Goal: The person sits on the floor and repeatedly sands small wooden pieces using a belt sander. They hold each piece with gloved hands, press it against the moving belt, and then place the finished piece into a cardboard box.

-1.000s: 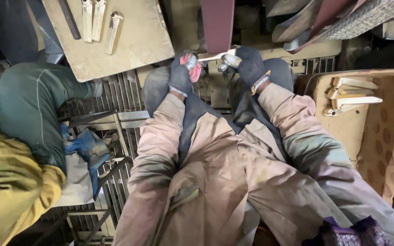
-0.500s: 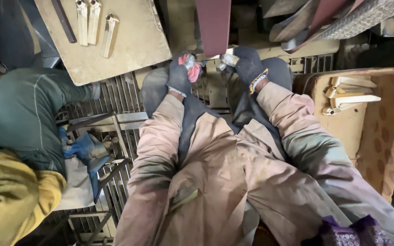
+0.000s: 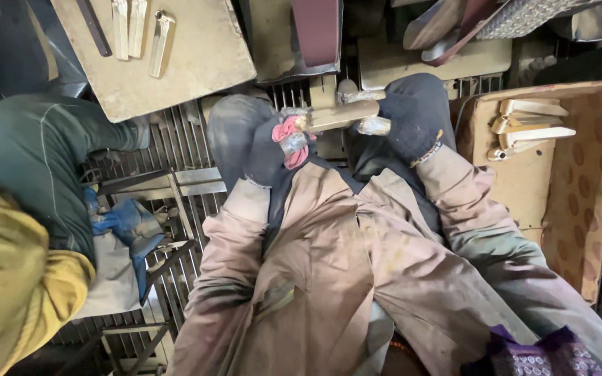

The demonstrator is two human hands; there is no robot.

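Board (image 3: 196, 59) w/ metal pcs (image 3: 137, 31) left, carton (image 3: 580, 174) right of hands.

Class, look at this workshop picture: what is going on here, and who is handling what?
A person in dusty work clothes holds a pale metal bar with both gloved hands, left hand and right hand, just below a dark red sanding belt. Similar bars lie on a board and in a cardboard box. Another person sits alongside.
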